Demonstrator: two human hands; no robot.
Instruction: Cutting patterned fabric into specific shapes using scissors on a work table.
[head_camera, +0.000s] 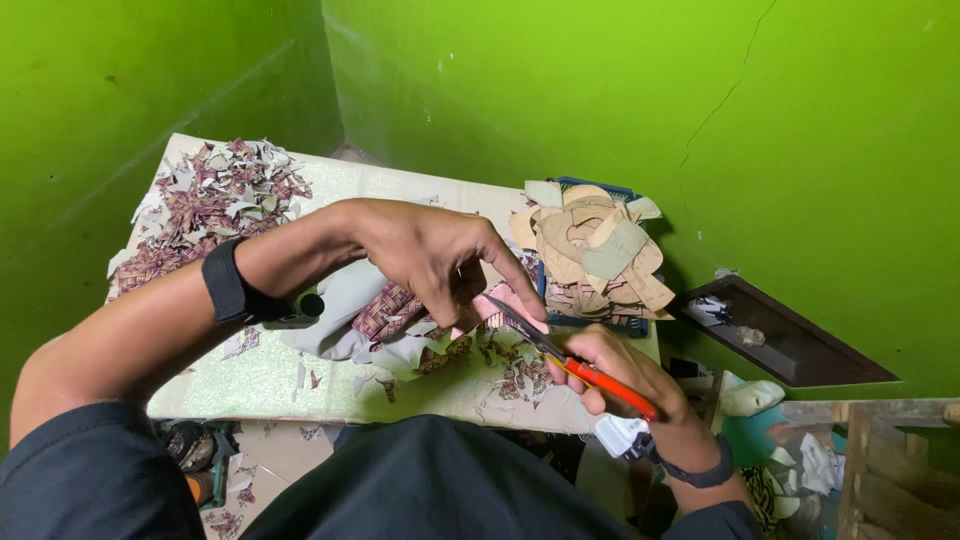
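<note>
- Cutting is underway: the right hand (610, 365), closed round orange-handled scissors (570, 362), has the blades at a patterned fabric piece (480, 312).
- The left hand (435, 250) pinches that piece near the desk's (270, 385) front edge.
- Judging from this, the next snip needs the piece held taut.

left hand (430, 250) pinching patterned fabric (392, 312), right hand (610, 368) gripping scissors (570, 362)

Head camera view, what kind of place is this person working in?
Probably a small home craft workshop. A low table in a green-walled corner holds a heap of patterned offcuts and a stack of cut tan shapes, while the right hand trims material with orange-handled scissors.
</note>
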